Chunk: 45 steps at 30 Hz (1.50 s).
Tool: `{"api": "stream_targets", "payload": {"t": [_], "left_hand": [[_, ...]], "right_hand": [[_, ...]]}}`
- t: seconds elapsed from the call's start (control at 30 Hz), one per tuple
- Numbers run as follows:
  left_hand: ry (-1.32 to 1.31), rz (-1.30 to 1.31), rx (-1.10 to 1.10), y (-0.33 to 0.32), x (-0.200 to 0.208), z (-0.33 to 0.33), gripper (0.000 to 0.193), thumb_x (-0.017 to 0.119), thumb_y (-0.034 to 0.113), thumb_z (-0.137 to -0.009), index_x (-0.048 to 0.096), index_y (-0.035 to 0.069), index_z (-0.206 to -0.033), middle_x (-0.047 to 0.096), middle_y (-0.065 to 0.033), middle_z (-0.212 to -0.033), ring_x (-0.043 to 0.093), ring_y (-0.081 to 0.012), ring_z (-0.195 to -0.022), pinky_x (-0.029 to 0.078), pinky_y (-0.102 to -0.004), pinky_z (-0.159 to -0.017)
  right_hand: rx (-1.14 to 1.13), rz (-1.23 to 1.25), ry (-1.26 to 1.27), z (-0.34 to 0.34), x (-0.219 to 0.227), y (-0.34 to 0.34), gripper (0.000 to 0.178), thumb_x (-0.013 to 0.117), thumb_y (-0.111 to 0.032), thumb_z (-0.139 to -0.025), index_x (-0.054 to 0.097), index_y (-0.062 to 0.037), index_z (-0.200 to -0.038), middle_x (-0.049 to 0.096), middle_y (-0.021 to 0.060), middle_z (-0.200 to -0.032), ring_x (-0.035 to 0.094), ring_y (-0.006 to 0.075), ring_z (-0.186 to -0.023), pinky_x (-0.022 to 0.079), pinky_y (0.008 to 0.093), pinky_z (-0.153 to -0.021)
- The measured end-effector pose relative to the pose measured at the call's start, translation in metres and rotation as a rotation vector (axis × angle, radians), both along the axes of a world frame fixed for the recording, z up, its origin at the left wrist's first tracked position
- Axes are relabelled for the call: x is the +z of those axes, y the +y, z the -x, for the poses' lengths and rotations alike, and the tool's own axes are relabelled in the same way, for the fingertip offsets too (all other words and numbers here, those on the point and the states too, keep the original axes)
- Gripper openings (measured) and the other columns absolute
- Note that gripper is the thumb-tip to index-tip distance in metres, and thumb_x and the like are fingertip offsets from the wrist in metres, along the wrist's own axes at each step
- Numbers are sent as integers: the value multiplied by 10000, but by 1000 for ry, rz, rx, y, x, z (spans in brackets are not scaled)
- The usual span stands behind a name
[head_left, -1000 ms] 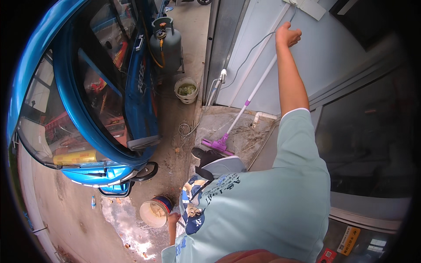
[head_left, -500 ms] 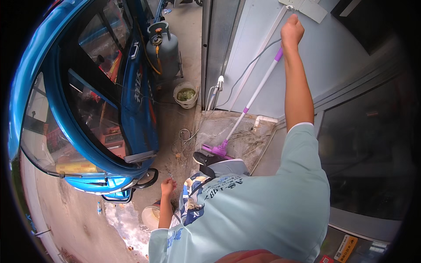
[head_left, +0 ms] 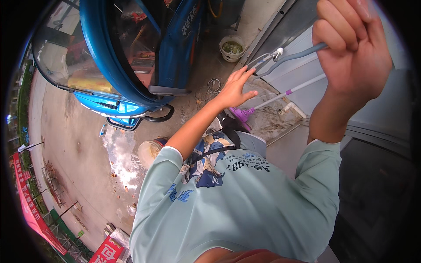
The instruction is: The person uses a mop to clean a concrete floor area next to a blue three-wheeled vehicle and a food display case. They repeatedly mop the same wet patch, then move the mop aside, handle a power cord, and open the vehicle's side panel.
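Note:
My right hand (head_left: pixel 351 52) is raised high at the upper right, its fingers curled round a grey cord (head_left: pixel 298 55). From this fist the cord runs down and left toward the wall's foot, passing close to a white-and-metal tap (head_left: pixel 277 53). My left hand (head_left: pixel 238 89) reaches forward with fingers spread and nothing in it, its fingertips short of the tap and the cord in the picture. Behind the hands a mop with a white-and-purple pole (head_left: pixel 302 86) leans against the wall, its purple head (head_left: pixel 241 117) on the wet concrete near my feet.
A blue cab vehicle (head_left: pixel 98 57) stands at the left, its bumper bar (head_left: pixel 160 115) jutting out. A white bucket with green contents (head_left: pixel 231 49) sits near the wall. Another bucket (head_left: pixel 149 152) is by my left side. A white pipe (head_left: pixel 293 109) crosses the floor's edge.
My right hand has come down from the wall top, closer to me, with the grey cord in it. My left hand has risen from my side and stretched forward. The view has shifted.

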<state>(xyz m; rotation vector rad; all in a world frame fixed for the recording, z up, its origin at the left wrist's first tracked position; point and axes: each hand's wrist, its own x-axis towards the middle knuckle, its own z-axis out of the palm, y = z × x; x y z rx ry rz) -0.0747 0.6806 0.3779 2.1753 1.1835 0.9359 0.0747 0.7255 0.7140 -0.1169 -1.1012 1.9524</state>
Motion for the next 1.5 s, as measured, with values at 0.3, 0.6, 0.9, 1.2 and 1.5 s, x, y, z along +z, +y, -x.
{"api": "stream_targets", "payload": {"t": [0.3,0.6,0.9,1.2,1.5], "left_hand": [[-962,1058,45,-27,60,94,575,310,435,-1087,360,103,-620,300,-11,-560,303,-144,-534,419,-323,-635],[-622,729,236,-82,194,153,288,535,261,-1028,591,6,-906,492,-3,-662,421,-93,-562,328,-252,-527],[-177,719,326,-62,214,119,141,687,81,-908,658,-19,-1003,632,-105,-751,592,-181,-590,470,-302,-564],[-519,884,518,-99,197,134,215,722,33,-869,655,-32,-1062,598,-26,-775,472,-79,-621,372,-232,-570],[-765,1090,817,-136,133,153,265,700,46,-918,584,-20,-1147,559,27,-792,459,-28,-661,369,-193,-582]], "right_hand": [[-625,267,-130,11,-144,87,174,480,-168,-1028,553,-36,-940,503,19,-767,495,127,-712,454,268,-664],[40,904,-809,-1,-460,55,240,636,-218,-891,627,-85,-1091,628,49,-1051,616,192,-999,522,391,-909],[761,720,-1402,146,-583,-32,721,504,-437,-952,245,-158,-1564,169,229,-1619,288,590,-1379,347,718,-1028],[-12,1740,-445,214,-618,-40,192,365,-95,-968,452,-5,-1114,573,201,-1094,682,326,-863,548,382,-635],[-528,827,-660,112,-485,52,172,509,-184,-1005,587,-32,-1024,372,-60,-619,312,45,-466,229,234,-423]]}}
